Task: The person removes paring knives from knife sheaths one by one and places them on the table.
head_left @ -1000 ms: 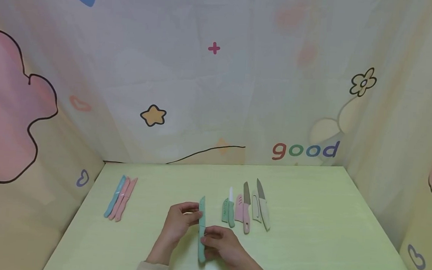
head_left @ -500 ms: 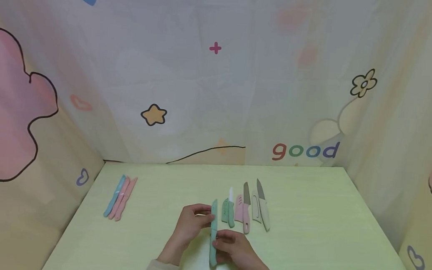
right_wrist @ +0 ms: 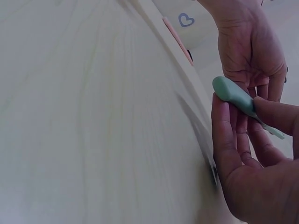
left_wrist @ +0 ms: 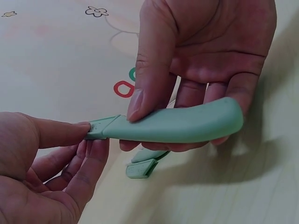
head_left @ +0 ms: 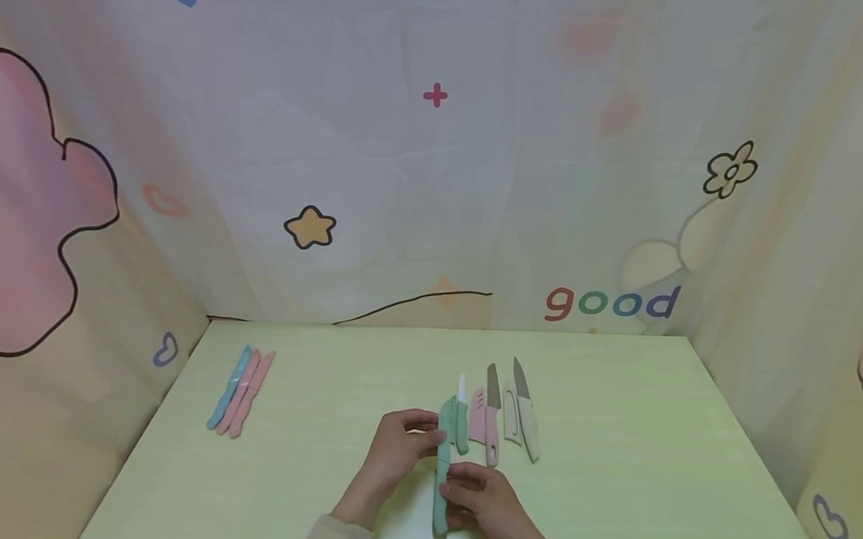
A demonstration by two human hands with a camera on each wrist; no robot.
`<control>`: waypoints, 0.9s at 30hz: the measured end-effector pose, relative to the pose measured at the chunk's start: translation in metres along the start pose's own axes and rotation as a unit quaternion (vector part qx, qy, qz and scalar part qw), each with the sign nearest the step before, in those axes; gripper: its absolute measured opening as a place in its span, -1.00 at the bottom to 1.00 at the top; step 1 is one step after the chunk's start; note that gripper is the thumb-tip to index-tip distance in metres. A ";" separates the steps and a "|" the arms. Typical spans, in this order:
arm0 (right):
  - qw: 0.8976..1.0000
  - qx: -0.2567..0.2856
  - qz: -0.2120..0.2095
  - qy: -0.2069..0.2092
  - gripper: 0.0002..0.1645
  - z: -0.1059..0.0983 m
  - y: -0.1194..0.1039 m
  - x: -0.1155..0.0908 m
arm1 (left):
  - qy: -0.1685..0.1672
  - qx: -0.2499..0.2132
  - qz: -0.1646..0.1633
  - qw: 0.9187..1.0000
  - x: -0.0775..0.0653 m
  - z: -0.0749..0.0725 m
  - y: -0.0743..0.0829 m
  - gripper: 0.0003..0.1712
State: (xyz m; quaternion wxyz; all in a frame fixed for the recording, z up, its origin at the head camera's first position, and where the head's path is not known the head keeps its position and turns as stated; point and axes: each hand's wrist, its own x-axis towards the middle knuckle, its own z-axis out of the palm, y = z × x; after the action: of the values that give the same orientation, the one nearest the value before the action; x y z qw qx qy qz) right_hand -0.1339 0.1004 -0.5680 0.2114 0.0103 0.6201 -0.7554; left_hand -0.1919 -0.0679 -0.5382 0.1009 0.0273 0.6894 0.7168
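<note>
While a blue knife [head_left: 231, 387] and two pink knives [head_left: 251, 397], apparently sheathed, lie side by side at the left of the tabletop [head_left: 630, 442], the work itself is in the middle, where both hands hold one mint-green knife [head_left: 442, 491] above the surface. The left hand [head_left: 400, 444] has a narrow grip, pinching the sheath [left_wrist: 96, 129] between thumb and fingers; the right hand [head_left: 486, 504] has its grip on the handle [left_wrist: 182, 125], thumb above and fingers beneath (no blade shows at the seam). Farther right, three bare knives lie just beside their covers: a short green knife [head_left: 462, 429] with a green cover [head_left: 454, 419], a pink knife [head_left: 492, 428] with a pink cover [head_left: 477, 420], and a cream knife [head_left: 528, 425] with a pale cover [head_left: 511, 417]. Judged from these pairs, the step in hand may be parting sheath from handle; such a move would call for a straight pull along the length, fingers clear of the edge.
</note>
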 end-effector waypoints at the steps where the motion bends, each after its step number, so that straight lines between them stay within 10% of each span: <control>1: 1.000 -0.001 -0.001 0.000 -0.51 0.000 -0.001 -0.001 | 0.000 0.000 0.000 1.000 -0.002 0.001 0.003 -0.71; 10: 1.000 -0.007 -0.004 0.003 -0.50 -0.004 -0.004 -0.008 | -0.006 0.014 -0.006 1.000 -0.018 0.010 0.033 -0.69; 27: 1.000 -0.005 -0.001 0.007 -0.51 -0.007 -0.004 -0.011 | -0.013 0.005 -0.004 1.000 -0.017 0.016 0.031 -0.74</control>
State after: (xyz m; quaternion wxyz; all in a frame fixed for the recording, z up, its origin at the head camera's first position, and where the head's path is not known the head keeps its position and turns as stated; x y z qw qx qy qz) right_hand -0.1274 0.1108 -0.5631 0.2058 0.0140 0.6256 -0.7523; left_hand -0.1758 -0.0566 -0.5052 0.1122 0.0346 0.6920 0.7123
